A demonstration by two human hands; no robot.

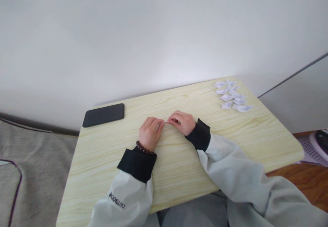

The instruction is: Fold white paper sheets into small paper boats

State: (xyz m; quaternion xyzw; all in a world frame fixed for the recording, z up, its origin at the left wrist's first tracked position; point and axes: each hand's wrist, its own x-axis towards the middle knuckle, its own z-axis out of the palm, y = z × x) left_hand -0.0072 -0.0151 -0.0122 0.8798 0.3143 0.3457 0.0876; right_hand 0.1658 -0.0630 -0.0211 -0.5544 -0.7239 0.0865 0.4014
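Observation:
Over the middle of the light wooden table [176,172], my two hands meet fingertip to fingertip on a small piece of white paper [166,122]. My left hand [150,131], with a dark bead bracelet at the wrist, pinches one end of it. The other end is between the thumb and fingers of my right hand [182,122]. Fingers cover most of the paper, so its folded shape cannot be made out. Several small folded white paper boats [242,108] lie grouped at the table's far right corner.
A black phone [104,115] lies at the table's far left corner. Behind the table rises a white wall [159,39]. Grey fabric [38,172] spreads to the left. On the right, a lilac mesh basket [311,148] stands low by the wooden floor [302,186].

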